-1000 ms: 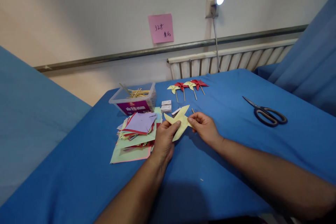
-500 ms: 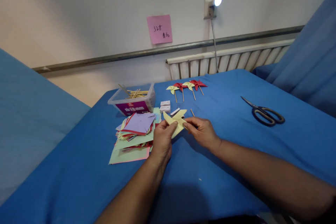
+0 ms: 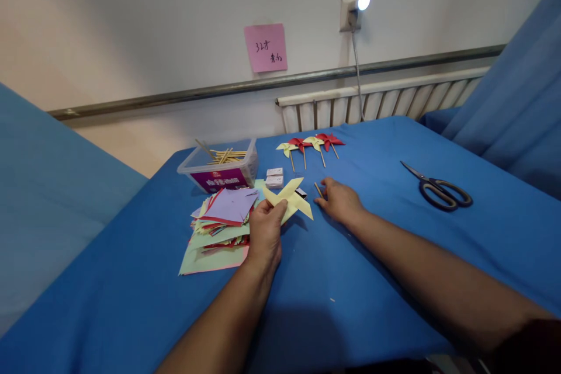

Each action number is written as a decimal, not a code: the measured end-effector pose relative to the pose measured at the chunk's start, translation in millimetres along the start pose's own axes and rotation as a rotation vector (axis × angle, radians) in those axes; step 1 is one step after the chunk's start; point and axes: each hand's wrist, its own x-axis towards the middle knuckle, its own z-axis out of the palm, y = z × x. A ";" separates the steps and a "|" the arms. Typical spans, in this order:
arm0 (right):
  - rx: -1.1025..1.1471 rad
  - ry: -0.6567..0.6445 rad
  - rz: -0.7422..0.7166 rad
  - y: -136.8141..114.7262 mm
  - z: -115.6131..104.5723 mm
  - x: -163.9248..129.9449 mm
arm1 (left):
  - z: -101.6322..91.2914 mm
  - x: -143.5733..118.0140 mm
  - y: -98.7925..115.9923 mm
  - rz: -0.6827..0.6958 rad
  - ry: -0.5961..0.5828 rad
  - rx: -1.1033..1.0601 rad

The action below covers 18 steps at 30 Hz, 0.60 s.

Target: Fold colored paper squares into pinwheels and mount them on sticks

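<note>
Open blue cloth (image 3: 372, 315), far edge (image 3: 388, 121) beyond; left fingers (image 3: 279, 211) pinching yellow pinwheel (image 3: 290, 191), right fingers (image 3: 329, 184) at stick (image 3: 318, 190), grip unclear.

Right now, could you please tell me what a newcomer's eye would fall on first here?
Probably the pale yellow paper pinwheel in the left hand, with the right hand at a thin stick beside it. Next might come the glowing light by the wall socket, and the row of red and yellow pinwheels toward the table's far edge.
</note>
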 end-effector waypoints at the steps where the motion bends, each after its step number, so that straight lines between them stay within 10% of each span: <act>1: -0.028 -0.013 0.000 -1.5 -0.2 0.0 | 0.3 -0.4 -0.7 -0.004 -0.005 -0.006; 18: -0.243 0.006 -0.066 -5.9 -10.2 -11.9 | 4.1 -4.9 3.4 -0.098 -0.023 0.010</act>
